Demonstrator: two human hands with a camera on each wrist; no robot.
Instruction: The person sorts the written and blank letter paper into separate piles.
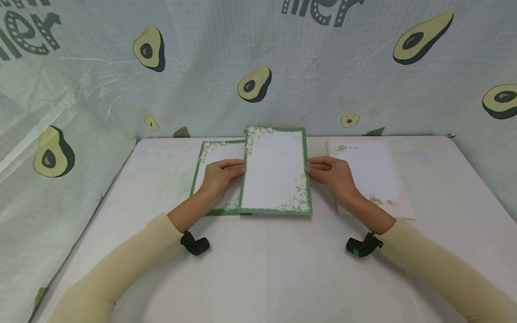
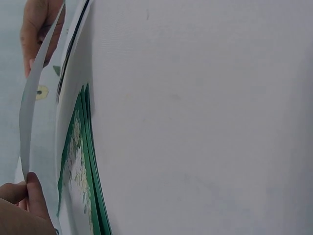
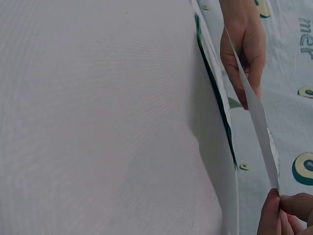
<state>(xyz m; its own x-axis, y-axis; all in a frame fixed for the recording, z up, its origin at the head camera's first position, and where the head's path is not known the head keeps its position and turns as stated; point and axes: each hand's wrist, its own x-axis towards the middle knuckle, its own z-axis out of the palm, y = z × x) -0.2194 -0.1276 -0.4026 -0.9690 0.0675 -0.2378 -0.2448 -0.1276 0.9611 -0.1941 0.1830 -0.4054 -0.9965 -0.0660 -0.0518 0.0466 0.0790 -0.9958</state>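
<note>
A sheet of paper (image 1: 275,170) with a green floral border is held up off the table between both hands. My left hand (image 1: 220,179) pinches its left edge between thumb and fingers, and the right hand (image 1: 333,177) pinches the opposite edge. Seen edge-on in the left wrist view, the sheet (image 2: 28,117) bows slightly. Behind the left hand lies a stack of matching green-bordered sheets (image 1: 224,154), partly covered by the raised one. Under the right forearm rests a stack of pale pink sheets (image 1: 371,166) with small floral prints.
A white-covered table (image 1: 266,269) carries both stacks near its far edge. Around it hangs a pale cloth (image 1: 202,89) printed with avocados, at the back and sides. Black wrist cameras (image 1: 195,244) stick out from the cuffs of the beige sleeves (image 1: 129,260).
</note>
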